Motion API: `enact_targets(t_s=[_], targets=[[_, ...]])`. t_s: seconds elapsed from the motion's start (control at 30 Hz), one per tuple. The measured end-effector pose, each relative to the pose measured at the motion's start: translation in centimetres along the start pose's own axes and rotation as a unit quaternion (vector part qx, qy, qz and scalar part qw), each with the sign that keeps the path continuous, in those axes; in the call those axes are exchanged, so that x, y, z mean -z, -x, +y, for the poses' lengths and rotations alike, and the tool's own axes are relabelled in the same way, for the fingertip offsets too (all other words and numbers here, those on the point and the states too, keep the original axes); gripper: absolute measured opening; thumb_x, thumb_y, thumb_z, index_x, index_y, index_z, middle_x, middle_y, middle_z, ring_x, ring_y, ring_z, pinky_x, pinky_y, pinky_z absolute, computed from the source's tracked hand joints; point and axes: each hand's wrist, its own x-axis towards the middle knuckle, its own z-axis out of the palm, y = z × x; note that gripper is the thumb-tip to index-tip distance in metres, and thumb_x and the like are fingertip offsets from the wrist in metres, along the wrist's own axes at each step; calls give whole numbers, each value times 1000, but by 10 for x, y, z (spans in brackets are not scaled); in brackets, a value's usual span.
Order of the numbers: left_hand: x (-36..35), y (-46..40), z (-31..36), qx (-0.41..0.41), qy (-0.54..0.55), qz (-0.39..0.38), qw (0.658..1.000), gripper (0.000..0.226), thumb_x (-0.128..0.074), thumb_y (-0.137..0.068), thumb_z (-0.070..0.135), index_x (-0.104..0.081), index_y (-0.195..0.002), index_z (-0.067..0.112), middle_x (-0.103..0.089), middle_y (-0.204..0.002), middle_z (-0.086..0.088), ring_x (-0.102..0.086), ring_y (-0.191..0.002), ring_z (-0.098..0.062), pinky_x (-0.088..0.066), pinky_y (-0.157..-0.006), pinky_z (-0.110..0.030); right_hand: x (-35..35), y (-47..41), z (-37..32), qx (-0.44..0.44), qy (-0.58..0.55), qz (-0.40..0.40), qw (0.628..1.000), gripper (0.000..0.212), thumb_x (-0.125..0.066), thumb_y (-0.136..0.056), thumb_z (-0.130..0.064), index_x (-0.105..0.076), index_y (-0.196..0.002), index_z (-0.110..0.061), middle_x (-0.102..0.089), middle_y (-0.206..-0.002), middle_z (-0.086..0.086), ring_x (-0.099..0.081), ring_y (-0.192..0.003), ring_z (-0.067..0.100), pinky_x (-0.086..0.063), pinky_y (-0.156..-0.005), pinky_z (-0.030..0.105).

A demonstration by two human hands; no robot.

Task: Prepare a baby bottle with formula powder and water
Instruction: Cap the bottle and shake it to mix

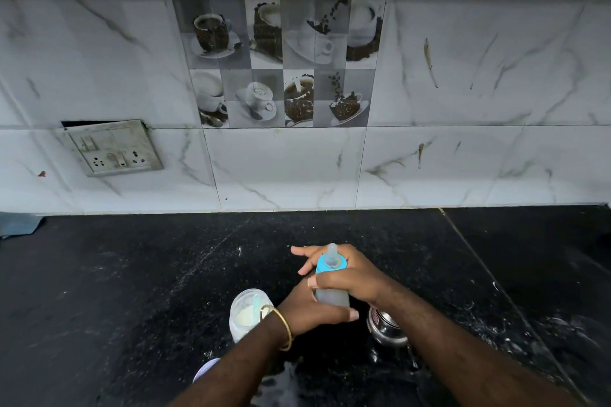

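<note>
A baby bottle with a blue collar and a clear teat stands tilted above the black counter, between both my hands. My left hand, with a gold bangle on the wrist, wraps round the lower body of the bottle. My right hand grips the blue collar from the right, two fingers sticking out straight to the left. The bottle's body looks cloudy white. An open clear jar of pale formula powder with a light scoop inside stands just left of my left wrist.
A small steel vessel stands under my right forearm. A round whitish lid lies near the counter's front, partly behind my left arm. A switch socket plate sits on the marble-tiled wall. Something blue lies at the far left.
</note>
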Motion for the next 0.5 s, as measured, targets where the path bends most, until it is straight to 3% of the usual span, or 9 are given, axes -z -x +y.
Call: enact_targets(t_s=[0.13,0.23,0.3,0.4,0.5], targets=[[-7,-5,-1,-32,-17,84,996,21,-74,-73,4,-69,-85,20,-72,-75,5,-71,-78,-11,-55,-66,-26,-5,-4,4,-2,11,68,998,12,-77,-74,-15,-78,-86,-13,-68,-128,-11,-61,-121,-1,-49,-99,26],[-13,-2,-8,-40,-15,134,990,25,-70,-71,11,-70,-94,21,-76,-87,-7,-75,-85,-20,-62,-74,-42,-10,-2,9,-19,5,104,994,6,-79,-77,-12,-78,-82,-16,-70,-124,-10,-61,-120,-3,-50,-98,28],[-15,-1,-11,-37,-12,147,988,28,-72,-73,11,-69,-99,22,-77,-91,-2,-75,-90,-14,-62,-78,-38,-12,-1,7,-24,5,95,995,8,-79,-78,-11,-79,-81,-18,-69,-126,-8,-62,-118,-3,-50,-96,25],[-8,1,-11,-12,29,54,998,32,-81,-76,4,-68,-102,16,-76,-88,7,-73,-90,-7,-56,-78,-22,-7,0,0,-13,14,42,999,10,-79,-78,-7,-77,-85,-15,-68,-129,-8,-65,-116,4,-53,-94,24],[0,-1,-12,0,16,40,999,30,-84,-72,4,-69,-96,12,-72,-81,6,-70,-82,-7,-55,-74,-22,-4,0,-6,-8,25,34,999,10,-78,-79,-3,-76,-85,-11,-70,-125,-7,-66,-115,6,-55,-91,22]])
